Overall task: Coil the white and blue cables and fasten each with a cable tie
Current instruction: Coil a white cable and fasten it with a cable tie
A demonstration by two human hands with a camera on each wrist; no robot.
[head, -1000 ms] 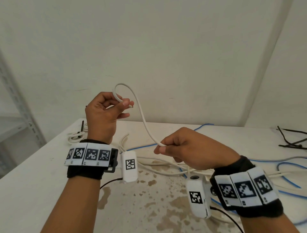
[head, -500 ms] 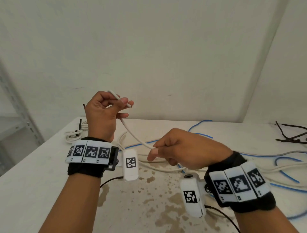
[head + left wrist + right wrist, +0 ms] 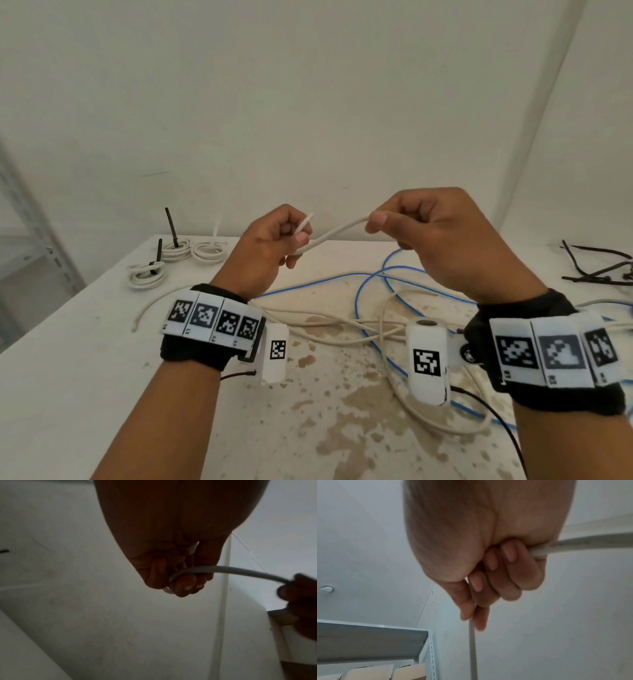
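Three small coils of white cable [image 3: 178, 258], each already bound with a tie, lie at the far left corner of the stained white table [image 3: 68, 359]; two carry black ties and the third a pale one. Just right of them, raised above the table, the left hand [image 3: 270, 245] is curled tight around the free end of the thin white round cable [image 3: 334, 233], whose cut tip pokes up past the thumb. In the left wrist view the cable bends sharply through those fingers [image 3: 185, 584], so a first small loop seems to be starting. A short straight run of cable bridges the gap to the right hand [image 3: 442, 240], which pinches it between thumb and forefinger with the other fingers closed around it. The cable leaves the heel of that hand and drops toward the table. Below lie the loose white lengths tangled with the thin blue cable [image 3: 373, 291], not yet coiled. At the far right edge is a bunch of black cable ties [image 3: 596, 270].

The likely trouble: the trailing white length crosses the blue one several times, so pulling in slack may drag the blue cable along or snag it into a knot. The start loop is tight and stiff, and a loosened left grip could let it spring open.
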